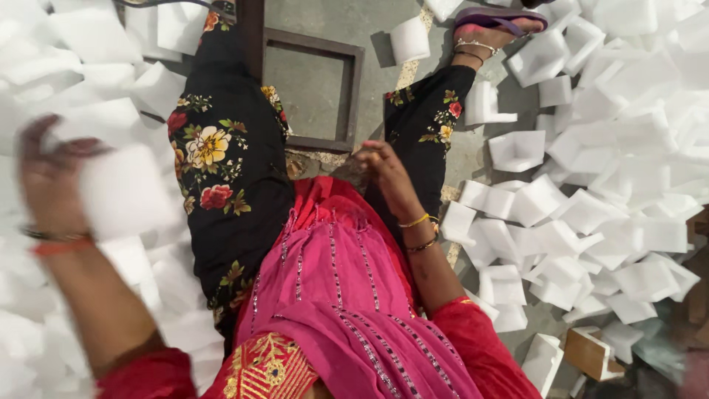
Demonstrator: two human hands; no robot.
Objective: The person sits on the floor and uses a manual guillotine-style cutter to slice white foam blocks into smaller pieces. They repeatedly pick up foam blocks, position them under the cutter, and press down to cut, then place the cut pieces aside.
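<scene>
My left hand is raised at the left, blurred, gripping a white foam block. My right hand rests near my right knee with its fingers loosely curled and nothing visible in it. I am seated in a pink tunic and black floral trousers, legs spread. A pile of white foam pieces lies to my right, and another heap of foam spreads to my left.
A dark rectangular metal frame lies on the grey concrete floor between my legs. My sandalled foot is at the top. A wood-edged foam piece sits at lower right.
</scene>
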